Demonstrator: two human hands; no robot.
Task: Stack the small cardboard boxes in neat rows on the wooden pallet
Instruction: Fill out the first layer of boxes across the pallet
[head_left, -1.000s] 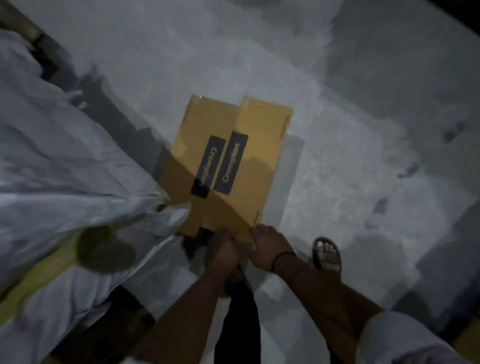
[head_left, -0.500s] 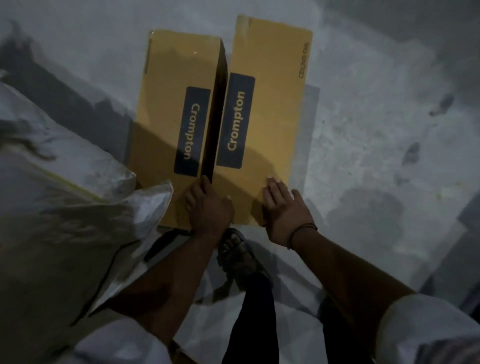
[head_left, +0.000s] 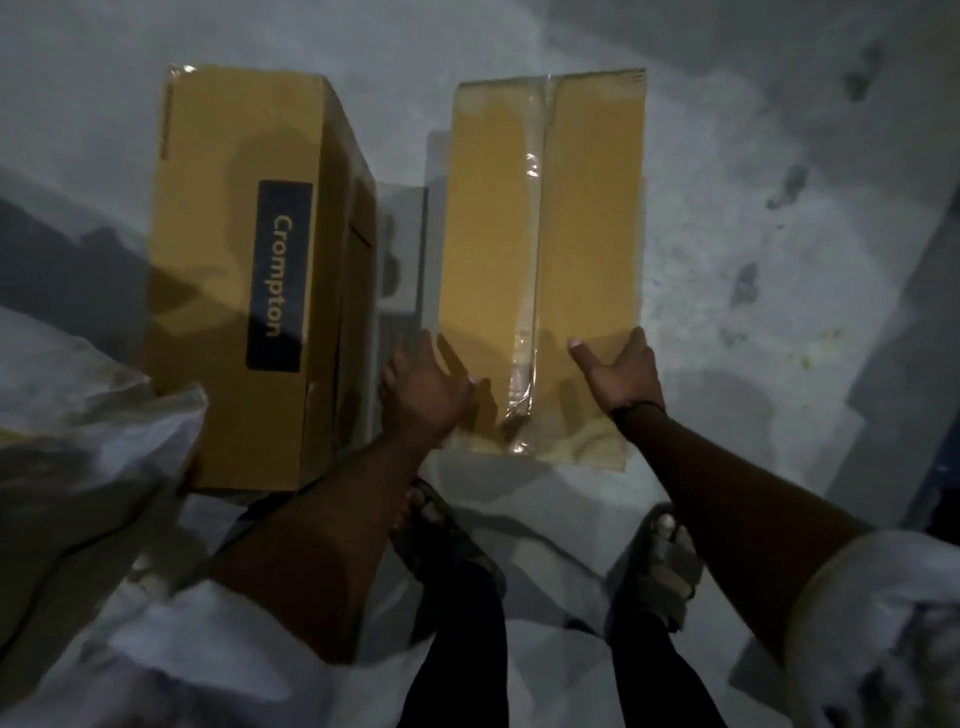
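Stacking seemingly barely begun: labelled box (head_left: 249, 270) on floor (head_left: 753, 234), no pallet visible; left hand (head_left: 423, 389) and right hand (head_left: 618, 374) press taped box (head_left: 540, 249) sides, grip flat-fingered.

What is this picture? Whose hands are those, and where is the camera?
There is no machine here, just a person. The camera sits on their head and looks down, so you see their own arms and sandalled feet. Below is a grey floor with two brown cardboard boxes. The left box has a dark label reading Crompton. The right box is sealed with clear tape. The left hand and right hand press against its two sides. A white sack lies at the left.
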